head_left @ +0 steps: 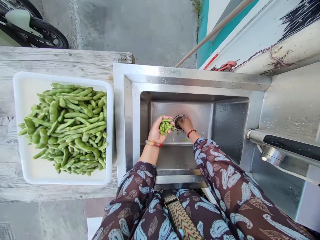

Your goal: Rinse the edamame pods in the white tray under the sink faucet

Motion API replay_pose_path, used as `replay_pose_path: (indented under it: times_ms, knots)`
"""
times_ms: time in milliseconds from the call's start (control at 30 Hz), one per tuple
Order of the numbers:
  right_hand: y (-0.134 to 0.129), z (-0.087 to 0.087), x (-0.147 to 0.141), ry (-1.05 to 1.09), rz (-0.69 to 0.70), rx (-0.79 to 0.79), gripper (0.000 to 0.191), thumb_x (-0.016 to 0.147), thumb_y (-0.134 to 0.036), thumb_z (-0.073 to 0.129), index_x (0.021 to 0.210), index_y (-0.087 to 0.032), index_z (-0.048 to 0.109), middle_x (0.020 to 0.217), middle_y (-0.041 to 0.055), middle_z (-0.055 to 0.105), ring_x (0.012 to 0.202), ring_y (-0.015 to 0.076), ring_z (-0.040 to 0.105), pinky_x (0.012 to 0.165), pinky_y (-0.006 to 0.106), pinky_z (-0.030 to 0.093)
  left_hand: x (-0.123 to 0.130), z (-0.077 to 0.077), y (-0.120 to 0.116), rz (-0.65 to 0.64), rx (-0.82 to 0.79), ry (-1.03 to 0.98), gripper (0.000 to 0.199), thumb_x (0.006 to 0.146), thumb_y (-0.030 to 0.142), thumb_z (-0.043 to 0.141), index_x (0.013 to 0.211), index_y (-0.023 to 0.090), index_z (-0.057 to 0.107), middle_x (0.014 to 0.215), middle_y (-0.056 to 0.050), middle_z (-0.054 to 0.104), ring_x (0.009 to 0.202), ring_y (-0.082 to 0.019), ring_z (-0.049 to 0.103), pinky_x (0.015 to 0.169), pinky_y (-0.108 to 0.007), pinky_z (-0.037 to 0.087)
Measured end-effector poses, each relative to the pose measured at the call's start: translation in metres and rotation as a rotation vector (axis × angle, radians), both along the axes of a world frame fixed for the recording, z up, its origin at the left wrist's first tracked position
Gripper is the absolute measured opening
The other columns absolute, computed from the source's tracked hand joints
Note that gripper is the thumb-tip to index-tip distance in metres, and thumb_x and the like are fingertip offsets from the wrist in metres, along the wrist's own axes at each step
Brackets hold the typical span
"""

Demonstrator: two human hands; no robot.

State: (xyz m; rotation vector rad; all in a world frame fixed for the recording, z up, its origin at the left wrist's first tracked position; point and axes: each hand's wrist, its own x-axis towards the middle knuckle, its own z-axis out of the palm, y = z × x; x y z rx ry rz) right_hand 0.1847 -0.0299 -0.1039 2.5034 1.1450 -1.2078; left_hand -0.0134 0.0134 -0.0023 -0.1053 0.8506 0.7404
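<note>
My left hand (157, 130) is cupped over the steel sink (196, 111), its fingers curled round a small heap of green soybean pods (165, 127). At the round drain (178, 122) is my right hand (185, 124), its fingers bent down into the opening. Whatever those fingertips hold, if anything, is hidden. A few green bits (184, 140) lie on the sink floor just below the drain. To the left, a white tray (27, 166) bears a large pile of green pods (75, 126).
The tray stands on a weathered wooden table (62, 60) against the sink's left side. A faucet (282, 143) reaches in from the right. Behind the sink leans a wooden pole (212, 33). A wheeled vehicle (37, 30) is parked at the upper left.
</note>
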Motion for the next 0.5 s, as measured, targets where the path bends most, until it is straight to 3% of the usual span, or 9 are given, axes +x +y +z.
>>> replay_pose_path:
  times_ms: [100, 200, 367, 500]
  knots:
    - [-0.007, 0.018, 0.030, 0.146, -0.005, 0.023, 0.030, 0.092, -0.031, 0.042, 0.102, -0.019, 0.069, 0.089, 0.0038, 0.072, 0.084, 0.0171, 0.067, 0.075, 0.026, 0.053, 0.000, -0.001, 0.000, 0.005, 0.013, -0.023, 0.023, 0.088, 0.038, 0.065, 0.082, 0.015, 0.064, 0.095, -0.007, 0.073, 0.073, -0.015, 0.072, 0.041, -0.016, 0.043]
    - [-0.011, 0.028, 0.046, 0.243, -0.008, 0.021, 0.040, 0.097, -0.034, 0.033, 0.103, -0.017, 0.069, 0.090, 0.0050, 0.072, 0.084, 0.0158, 0.068, 0.072, 0.025, 0.054, -0.001, -0.001, -0.001, 0.011, 0.022, -0.039, 0.022, 0.088, 0.037, 0.065, 0.082, 0.016, 0.064, 0.095, -0.006, 0.073, 0.074, -0.015, 0.072, 0.041, -0.016, 0.043]
    - [-0.007, 0.005, 0.017, 0.144, 0.050, -0.040, 0.028, 0.094, -0.029, 0.047, 0.102, -0.020, 0.072, 0.101, 0.0070, 0.074, 0.096, 0.0185, 0.067, 0.086, 0.030, 0.052, -0.001, 0.001, 0.000, 0.000, 0.009, -0.010, 0.024, 0.088, 0.039, 0.065, 0.082, 0.016, 0.063, 0.095, -0.007, 0.073, 0.074, -0.015, 0.072, 0.041, -0.016, 0.043]
    - [0.000, -0.018, -0.015, -0.057, 0.073, -0.117, 0.026, 0.091, -0.025, 0.054, 0.107, -0.017, 0.073, 0.116, 0.0147, 0.071, 0.112, 0.0259, 0.064, 0.094, 0.035, 0.049, -0.001, 0.000, 0.000, 0.011, 0.036, -0.015, 0.023, 0.087, 0.038, 0.066, 0.082, 0.016, 0.064, 0.094, -0.007, 0.073, 0.073, -0.015, 0.071, 0.041, -0.017, 0.043]
